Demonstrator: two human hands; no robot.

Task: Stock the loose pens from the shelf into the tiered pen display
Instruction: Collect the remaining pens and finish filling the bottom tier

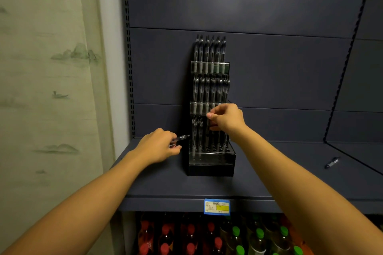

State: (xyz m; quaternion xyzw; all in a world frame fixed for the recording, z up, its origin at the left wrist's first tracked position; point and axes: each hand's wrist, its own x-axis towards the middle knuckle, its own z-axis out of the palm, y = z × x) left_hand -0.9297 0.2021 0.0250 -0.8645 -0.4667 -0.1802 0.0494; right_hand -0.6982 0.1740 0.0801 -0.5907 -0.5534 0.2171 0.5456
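A black tiered pen display (pixel 211 163) stands on the dark shelf (pixel 161 184). Its top and middle tiers are full of upright pens (pixel 210 49). In the bottom tier two pens (pixel 196 130) stand at the left. My right hand (pixel 226 118) pinches an upright pen (pixel 209 128) over the bottom tier's holes, just right of those two. My left hand (pixel 159 147) hovers left of the display and grips one or more loose pens (pixel 180 138), tips pointing toward the display.
One loose pen (pixel 331 163) lies on the shelf at the far right. A blue price tag (pixel 216 206) hangs on the shelf's front edge. Bottles with red and green caps (pixel 228 236) fill the shelf below. A curtain (pixel 47 89) hangs at the left.
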